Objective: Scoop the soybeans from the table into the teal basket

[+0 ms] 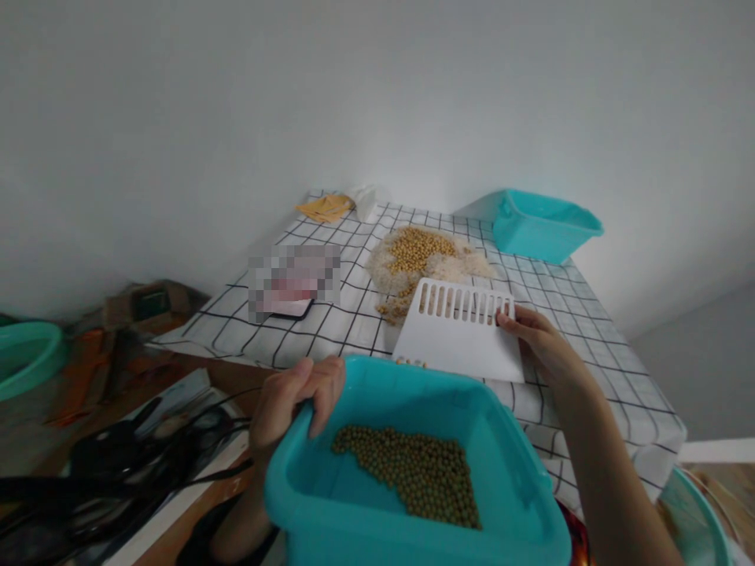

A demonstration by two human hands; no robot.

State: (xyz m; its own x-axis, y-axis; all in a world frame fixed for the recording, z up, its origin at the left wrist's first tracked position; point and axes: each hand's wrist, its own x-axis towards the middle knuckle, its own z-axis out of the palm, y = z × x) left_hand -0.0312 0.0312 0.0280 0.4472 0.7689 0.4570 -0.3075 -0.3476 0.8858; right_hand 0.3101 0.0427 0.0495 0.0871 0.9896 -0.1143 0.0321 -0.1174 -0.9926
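My left hand (298, 401) grips the near-left rim of a turquoise plastic tub (519, 503), fingers curled over the edge. Inside the tub lies a layer of soybeans (418, 475). My right hand (539, 338) holds a white slotted scoop (460, 334) by its right edge, tilted down toward the tub's far rim. A few beans sit at the scoop's lower lip. Beyond the scoop, a pile of soybeans mixed with rice (421, 255) lies on the checked tablecloth (595, 338).
A second turquoise tub (546, 224) stands at the table's far right corner. A blurred flat item on a dark device (293, 283) lies left of the pile; yellow cloth (324, 207) sits at the back. Cables and clutter (118, 456) fill the lower left; a green basin (27, 354) far left.
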